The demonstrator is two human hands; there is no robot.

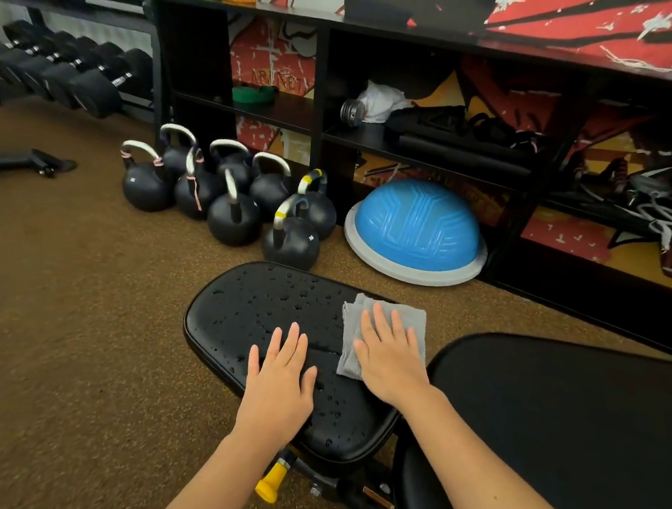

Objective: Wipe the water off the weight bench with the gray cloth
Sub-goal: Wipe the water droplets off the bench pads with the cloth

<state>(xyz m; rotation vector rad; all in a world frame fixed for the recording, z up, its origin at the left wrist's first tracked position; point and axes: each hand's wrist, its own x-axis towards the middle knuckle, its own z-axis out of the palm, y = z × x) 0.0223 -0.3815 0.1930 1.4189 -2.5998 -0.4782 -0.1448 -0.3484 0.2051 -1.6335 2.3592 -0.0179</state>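
Observation:
The black padded seat of the weight bench (256, 308) lies in the middle of the view, dotted with water drops. A gray cloth (412, 318) is spread on the seat's right end. My right hand (391, 356) presses flat on the cloth with fingers spread. My left hand (282, 385) rests flat on the wet seat near its front edge, left of the cloth, holding nothing. The bench's larger back pad (568, 441) is at the right and looks dry.
Several black kettlebells (229, 199) stand on the brown floor beyond the seat. A blue balance dome (416, 231) leans by the black shelf unit (385, 144). A dumbbell rack (57, 64) is at far left. A yellow adjustment knob (272, 482) sticks out under the seat.

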